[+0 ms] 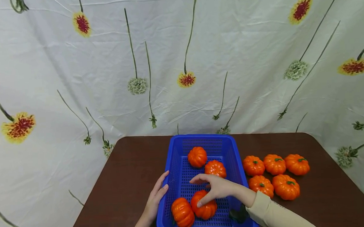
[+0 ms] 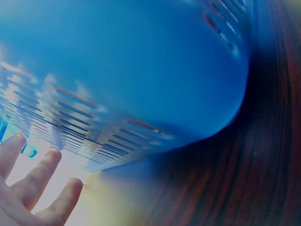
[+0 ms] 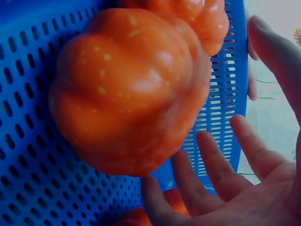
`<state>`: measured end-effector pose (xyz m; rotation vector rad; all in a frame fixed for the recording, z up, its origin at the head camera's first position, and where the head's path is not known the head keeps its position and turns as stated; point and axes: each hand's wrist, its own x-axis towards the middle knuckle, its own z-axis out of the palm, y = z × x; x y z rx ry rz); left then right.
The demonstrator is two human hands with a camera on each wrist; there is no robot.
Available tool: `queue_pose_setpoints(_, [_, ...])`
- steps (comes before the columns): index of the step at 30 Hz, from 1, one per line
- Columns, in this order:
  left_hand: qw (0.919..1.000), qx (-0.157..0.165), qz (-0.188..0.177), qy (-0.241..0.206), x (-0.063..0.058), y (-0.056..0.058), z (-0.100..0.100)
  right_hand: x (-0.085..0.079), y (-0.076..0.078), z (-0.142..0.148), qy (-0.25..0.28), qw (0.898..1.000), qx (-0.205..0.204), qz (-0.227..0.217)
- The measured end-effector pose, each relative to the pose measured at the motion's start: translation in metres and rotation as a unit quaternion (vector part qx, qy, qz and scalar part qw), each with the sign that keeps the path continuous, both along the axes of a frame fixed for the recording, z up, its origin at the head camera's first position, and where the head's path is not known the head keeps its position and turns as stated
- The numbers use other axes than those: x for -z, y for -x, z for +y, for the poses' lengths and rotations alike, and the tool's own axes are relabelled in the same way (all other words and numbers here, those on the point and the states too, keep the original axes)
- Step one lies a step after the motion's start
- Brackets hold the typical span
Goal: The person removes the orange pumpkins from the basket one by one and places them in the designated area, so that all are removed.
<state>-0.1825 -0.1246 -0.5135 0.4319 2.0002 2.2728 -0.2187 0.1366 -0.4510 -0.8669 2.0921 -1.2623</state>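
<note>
A blue plastic basket [image 1: 202, 136] with slotted walls holds several small orange pumpkins. My right hand [image 1: 218, 187] reaches over it with thumb and fingers spread apart. Under that hand lies a ribbed pumpkin [image 1: 204, 210]; the thumb overlaps it in the head view, and the right wrist view has the pumpkin [image 3: 127, 89] large beside the fingertips [image 3: 150, 186]. To its left rests another pumpkin [image 1: 182, 213]. My left hand [image 1: 155, 199] is at the basket's left side, its fingers fairly straight and right at the rim.
Farther back in the basket sit two more pumpkins, one rear pumpkin [image 1: 197, 157] and one pumpkin [image 1: 215, 169] partly behind my right hand. Several pumpkins [image 1: 274, 164] with green stems stand in two rows right of the basket on the brown table [image 1: 135, 163]. A flowered cloth [image 1: 243, 50] hangs behind.
</note>
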Motion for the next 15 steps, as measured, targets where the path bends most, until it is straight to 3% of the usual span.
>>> queue_pose_setpoints(15, [1.0, 0.0, 0.004, 0.001, 0.0013, 0.0006, -0.0004, 0.0, -0.0033, 0.0015, -0.053, 0.998, -0.021, -0.01])
